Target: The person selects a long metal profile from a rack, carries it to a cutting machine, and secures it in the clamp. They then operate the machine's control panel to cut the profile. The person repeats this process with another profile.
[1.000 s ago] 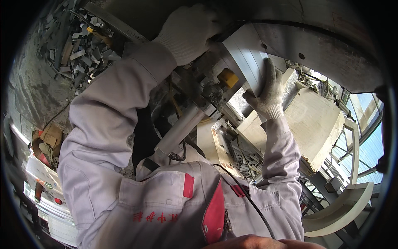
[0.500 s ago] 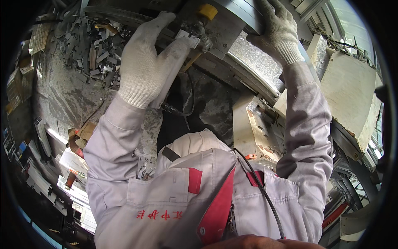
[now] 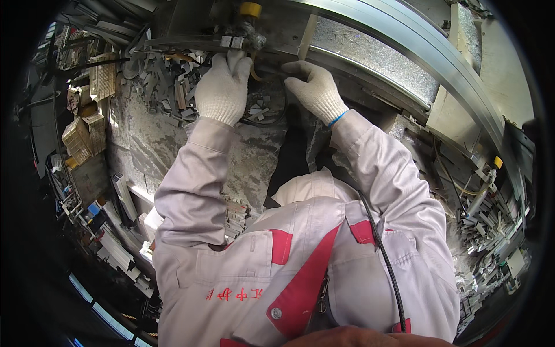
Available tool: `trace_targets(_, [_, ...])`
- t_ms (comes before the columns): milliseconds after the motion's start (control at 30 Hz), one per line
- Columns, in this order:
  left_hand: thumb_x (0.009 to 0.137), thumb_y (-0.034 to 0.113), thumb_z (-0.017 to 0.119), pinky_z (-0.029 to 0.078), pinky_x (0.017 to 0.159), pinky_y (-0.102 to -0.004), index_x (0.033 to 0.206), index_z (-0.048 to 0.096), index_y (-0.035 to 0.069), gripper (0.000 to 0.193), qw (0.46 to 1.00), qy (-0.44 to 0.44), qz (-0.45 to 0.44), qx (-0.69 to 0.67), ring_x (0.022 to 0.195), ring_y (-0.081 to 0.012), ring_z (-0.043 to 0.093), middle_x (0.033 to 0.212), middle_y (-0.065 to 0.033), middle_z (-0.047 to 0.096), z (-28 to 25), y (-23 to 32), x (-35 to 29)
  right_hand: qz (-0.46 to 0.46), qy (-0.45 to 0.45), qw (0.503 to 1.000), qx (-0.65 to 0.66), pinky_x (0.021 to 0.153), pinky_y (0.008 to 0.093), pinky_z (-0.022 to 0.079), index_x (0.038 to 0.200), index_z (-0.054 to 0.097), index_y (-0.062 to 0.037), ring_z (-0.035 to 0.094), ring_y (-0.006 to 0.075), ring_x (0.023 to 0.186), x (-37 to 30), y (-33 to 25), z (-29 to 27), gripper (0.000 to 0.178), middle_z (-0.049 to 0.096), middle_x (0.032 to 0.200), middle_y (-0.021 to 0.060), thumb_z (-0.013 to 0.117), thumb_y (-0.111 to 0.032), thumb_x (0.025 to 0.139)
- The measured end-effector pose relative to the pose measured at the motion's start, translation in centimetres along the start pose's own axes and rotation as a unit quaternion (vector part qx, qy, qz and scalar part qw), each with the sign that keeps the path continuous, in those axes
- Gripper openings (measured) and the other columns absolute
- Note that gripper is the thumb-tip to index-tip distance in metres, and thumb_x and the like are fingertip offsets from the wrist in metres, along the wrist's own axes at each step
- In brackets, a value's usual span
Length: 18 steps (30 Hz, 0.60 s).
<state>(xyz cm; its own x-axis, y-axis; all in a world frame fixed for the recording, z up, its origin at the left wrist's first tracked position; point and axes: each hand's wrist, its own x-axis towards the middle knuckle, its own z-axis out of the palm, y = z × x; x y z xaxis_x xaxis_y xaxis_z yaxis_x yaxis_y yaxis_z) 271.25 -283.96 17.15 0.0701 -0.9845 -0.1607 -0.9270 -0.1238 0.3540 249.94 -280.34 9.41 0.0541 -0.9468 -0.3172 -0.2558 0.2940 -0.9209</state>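
1. From where I stand, the yellow knob [image 3: 250,10] is the mark to go by: the small pale blocks [image 3: 226,41] sit on the person's side of it, slightly left, and the long metal profile [image 3: 404,34] sweeps away to its right.
2. To work well here, I'd use fingertips only on the blocks, keeping palm and loose glove cloth away from the fittings around the knob.
3. I'd mind the thin yellow hose [image 3: 253,70] too, nearer the person than the knob; it could easily snag a finger.
4. The left hand [image 3: 222,92] reaches up just left of the knob and nearer the person, back of the glove showing, fingertips at the blocks. Whether its grip pinches them or merely rests there, I cannot tell.
5. The right hand [image 3: 317,91] is right of the knob and nearer the person, angled inward. Its grip is parted, thumb away from the fingers, nothing visible between.
6. Both elbows are bent, the forearms slanting in toward the knob; offcuts [image 3: 159,87] litter the floor to its left.
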Motion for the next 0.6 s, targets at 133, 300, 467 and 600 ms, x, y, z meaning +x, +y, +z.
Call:
trace_targets(133, [0.112, 0.056, 0.059, 0.058, 0.093, -0.0622, 0.131, 0.068, 0.0, 0.061, 1.0, -0.003, -0.01, 0.023, 0.107, -0.054, 0.075, 0.107, -0.0323, 0.079, 0.1, -0.1, 0.1, 0.082, 0.057, 0.974, 0.205, 0.084, 0.0404, 0.06, 0.119, 0.081, 0.0062, 0.078, 0.0256, 0.088, 4.4, 1.1, 6.1, 0.042, 0.082, 0.096, 0.0177, 0.082, -0.029, 0.096])
trace_targets(300, [0.114, 0.056, 0.056, 0.057, 0.092, -0.0632, 0.131, 0.066, -0.001, 0.061, 0.999, -0.012, -0.004, 0.037, 0.106, -0.0553, 0.074, 0.109, -0.0334, 0.079, 0.0, 0.1, 0.1, 0.241, -0.154, 0.85, 0.443, 0.057, 0.0294, 0.049, 0.1, 0.08, -0.0073, 0.064, 0.0141, 0.065, 6.8, 1.3, 7.1, 0.027, 0.075, 0.087, 0.004, 0.082, -0.034, 0.1])
trace_targets(467, [0.114, 0.057, 0.055, 0.058, 0.09, -0.063, 0.133, 0.065, 0.001, 0.06, 0.998, -0.006, 0.007, 0.059, 0.105, -0.0564, 0.073, 0.108, -0.0333, 0.078, 0.0, 0.1, 0.3, 0.283, -0.21, 0.794, 0.494, 0.048, 0.0283, 0.045, 0.087, 0.066, -0.0153, 0.054, 0.0126, 0.054, 9.3, 1.4, 10.1, 0.025, 0.062, 0.072, -0.0013, 0.074, -0.032, 0.104])
trace_targets(600, [0.115, 0.058, 0.053, 0.057, 0.088, -0.0656, 0.128, 0.064, 0.0, 0.06, 0.998, -0.014, 0.016, 0.054, 0.104, -0.0577, 0.073, 0.108, -0.0351, 0.077, 0.2, -0.4, 0.4, 0.278, -0.165, 0.825, 0.463, 0.052, 0.0402, 0.048, 0.089, 0.068, -0.0142, 0.06, 0.0206, 0.058, 10.4, 2.0, 12.2, 0.025, 0.064, 0.074, 0.0047, 0.066, -0.032, 0.106])
